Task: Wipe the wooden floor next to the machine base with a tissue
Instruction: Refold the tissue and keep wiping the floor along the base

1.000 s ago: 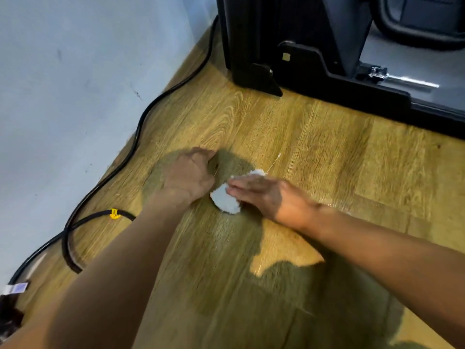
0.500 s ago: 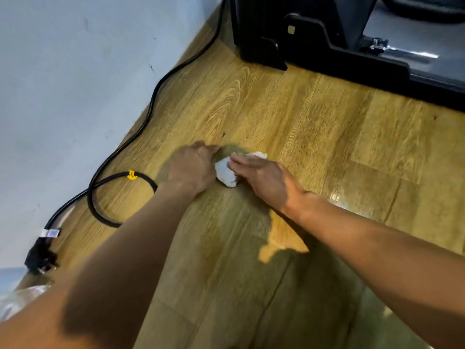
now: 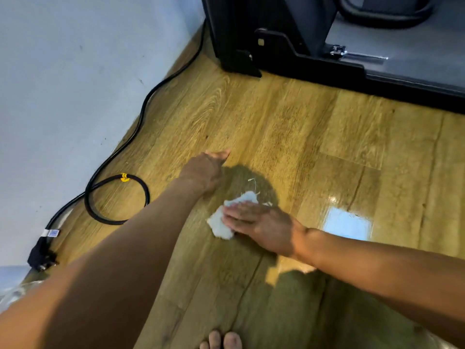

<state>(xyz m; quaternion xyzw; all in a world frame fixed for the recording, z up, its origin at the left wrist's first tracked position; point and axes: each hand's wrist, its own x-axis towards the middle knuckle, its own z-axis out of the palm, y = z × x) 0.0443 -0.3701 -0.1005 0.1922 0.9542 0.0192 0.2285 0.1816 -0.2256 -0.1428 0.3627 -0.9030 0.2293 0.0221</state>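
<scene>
On the floor [image 3: 276, 117] near the base [image 3: 314, 69], my right hand [image 3: 261, 222] pressed the tissue [image 3: 220, 226] flat-fingered; my left hand [image 3: 201, 172] rested open beside it. I couldn't read the cable [image 3: 141, 114] label.

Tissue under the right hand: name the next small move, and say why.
Probably slide the tissue forward, toward the machine base. The right hand presses it flat on the wooden floor, and small white shreds lie loose just beyond it, not yet gathered.

Bright, glare on floor [image 3: 347, 222], soft shadows, slight blur
</scene>
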